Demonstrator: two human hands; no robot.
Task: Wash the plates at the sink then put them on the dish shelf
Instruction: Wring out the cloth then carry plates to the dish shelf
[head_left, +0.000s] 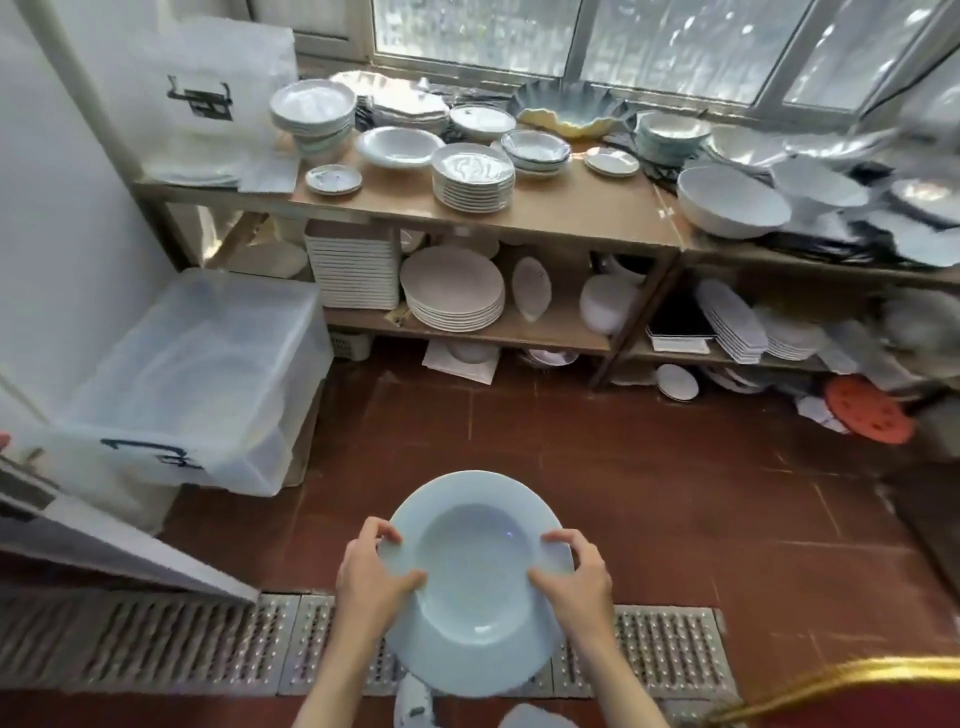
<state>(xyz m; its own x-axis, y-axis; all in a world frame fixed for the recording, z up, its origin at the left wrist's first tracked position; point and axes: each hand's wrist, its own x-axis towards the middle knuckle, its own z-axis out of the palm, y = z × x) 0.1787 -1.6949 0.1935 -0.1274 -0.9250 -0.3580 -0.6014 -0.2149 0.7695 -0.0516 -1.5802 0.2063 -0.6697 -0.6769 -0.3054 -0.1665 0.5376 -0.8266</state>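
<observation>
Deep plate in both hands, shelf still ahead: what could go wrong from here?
1. The left hand and right hand grip the pale blue deep plate only at its rim; if it is wet, it could slip onto the tile floor.
2. The shelf top is crowded with stacks such as the white plate stack; setting down carelessly could knock them.
3. The floor drain grate underfoot may trip a step.

Daylight enters through the far window (597, 41); glare whitens the panes, and the edges bend and blur.
</observation>
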